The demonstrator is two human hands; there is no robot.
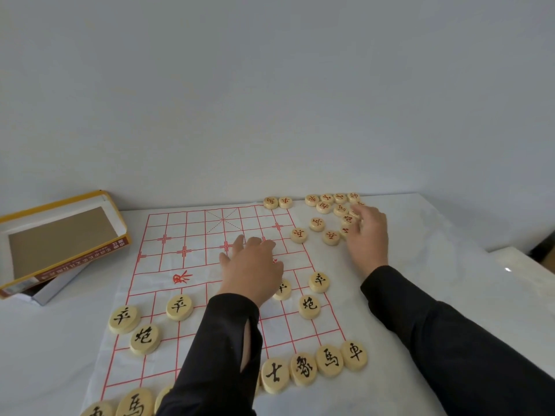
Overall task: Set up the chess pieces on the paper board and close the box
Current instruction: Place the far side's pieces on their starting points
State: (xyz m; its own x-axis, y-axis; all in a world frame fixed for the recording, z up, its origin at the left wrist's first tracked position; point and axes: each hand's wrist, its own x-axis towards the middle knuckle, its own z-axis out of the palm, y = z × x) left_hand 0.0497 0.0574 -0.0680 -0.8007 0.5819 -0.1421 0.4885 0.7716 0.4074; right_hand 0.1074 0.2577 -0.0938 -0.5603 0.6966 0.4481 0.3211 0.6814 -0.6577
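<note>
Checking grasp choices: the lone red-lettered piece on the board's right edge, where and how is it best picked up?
Pinch the red-lettered piece by its round rim, coming straight down from above with thumb and finger on opposite sides. It is a low disc lying flat, face up, apart from its neighbours with bare paper board around it, so only the rim offers a hold.

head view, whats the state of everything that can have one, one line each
yellow-edged cardboard box: open, nothing seen inside
white paper board with red grid: unfolded, spread flat
black-lettered round wooden pieces: face up, on the board's near half
red-lettered round wooden pieces: face up, mostly off the board's far right corner
left hand: open, fingers on the board's middle
right hand: among the red pieces, grip unclear
</note>
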